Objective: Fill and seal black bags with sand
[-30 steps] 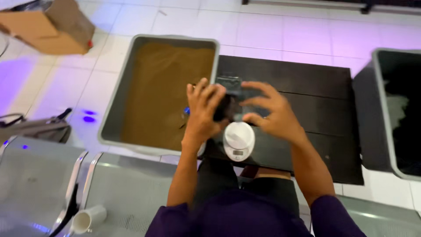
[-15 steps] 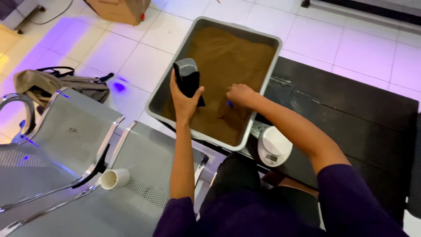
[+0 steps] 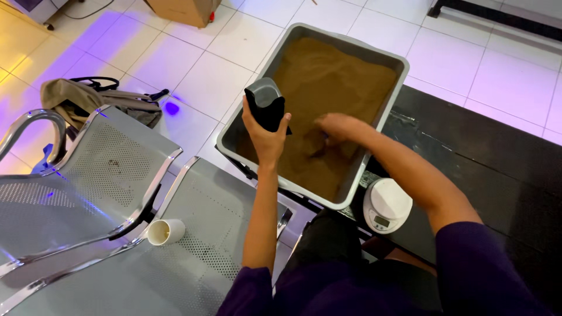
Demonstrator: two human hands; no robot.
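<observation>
A seated person works over a grey tub [image 3: 399, 76] of brown powder [image 3: 333, 88] in the upper centre of the frame. The left hand [image 3: 266, 137] grips a dark pouch [image 3: 266, 105] upright, its long axis vertical and its open mouth pointing up, just above the tub's near-left rim. The right hand [image 3: 335, 127] lies to the pouch's right, dug into the powder, fingers curled on something too blurred to tell. The right hand is the nearer to the powder; the pouch stands just beside it. A white kitchen scale [image 3: 386, 205] sits on the dark tabletop [image 3: 497, 158] at lower right.
</observation>
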